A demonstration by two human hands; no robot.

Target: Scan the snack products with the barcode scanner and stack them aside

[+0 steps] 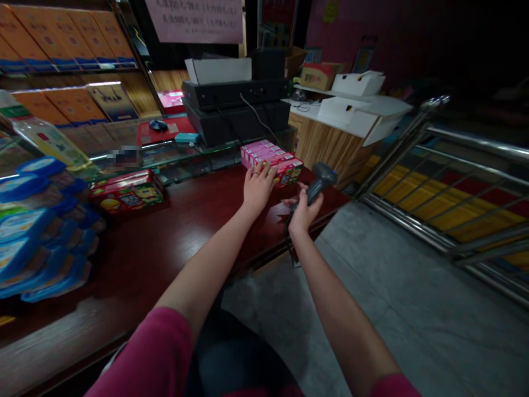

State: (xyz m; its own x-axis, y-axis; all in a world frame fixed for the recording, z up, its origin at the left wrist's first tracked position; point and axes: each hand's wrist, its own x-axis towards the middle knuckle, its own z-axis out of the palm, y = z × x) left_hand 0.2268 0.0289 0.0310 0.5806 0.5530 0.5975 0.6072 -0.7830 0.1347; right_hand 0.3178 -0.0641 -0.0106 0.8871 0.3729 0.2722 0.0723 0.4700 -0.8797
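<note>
My right hand [303, 212] is wrapped round the handle of a dark grey handheld barcode scanner [323, 175], whose head points away to the upper right. A dark cable hangs below that hand. My left hand [258, 190] lies with its fingers stretched out over the near edge of a small group of boxes; a ring shows on one finger. Those are pink boxes [260, 149] at the back and red printed boxes [289, 165] in front, side by side on the dark red wooden counter [190, 226]. My left fingertips partly cover the red ones.
Blue-lidded tubs [45, 237] are stacked at the left, beside another red printed pack [128, 192] and a clear bottle [45, 135]. Black machines [239, 105] stand behind the counter. A metal railing [454, 193] runs along the right, over a grey floor [372, 286].
</note>
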